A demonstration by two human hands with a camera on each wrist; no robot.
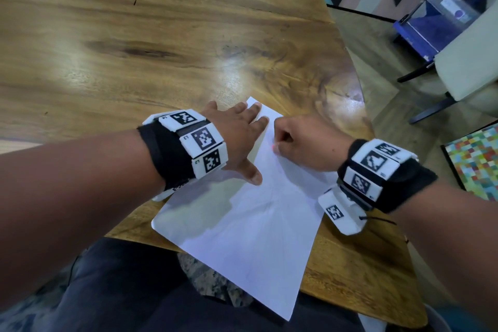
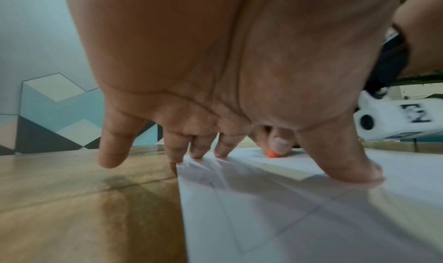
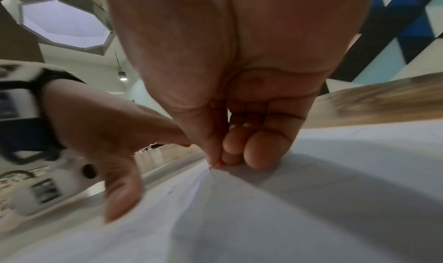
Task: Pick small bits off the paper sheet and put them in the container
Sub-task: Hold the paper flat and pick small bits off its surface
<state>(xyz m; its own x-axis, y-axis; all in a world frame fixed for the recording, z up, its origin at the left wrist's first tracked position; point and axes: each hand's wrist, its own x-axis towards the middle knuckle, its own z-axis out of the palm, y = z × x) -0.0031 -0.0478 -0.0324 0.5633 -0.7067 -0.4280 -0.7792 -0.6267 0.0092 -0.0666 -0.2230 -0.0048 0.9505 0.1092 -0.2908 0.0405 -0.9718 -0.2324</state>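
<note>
A white paper sheet lies on the wooden table, its near corner hanging over the table's front edge. My left hand lies flat with straight, spread fingers pressing the sheet's far left part, thumb down on the paper. My right hand is curled, thumb and fingertips pinching a small orange-red bit against the sheet. The bit shows under the thumb in the left wrist view and as an orange speck in the right wrist view. No container is in view.
The table's right edge curves close beside the sheet. Beyond it stand a chair and a blue box on the floor. A colourful checkered board sits at the far right. Bare wood stretches left and beyond the sheet.
</note>
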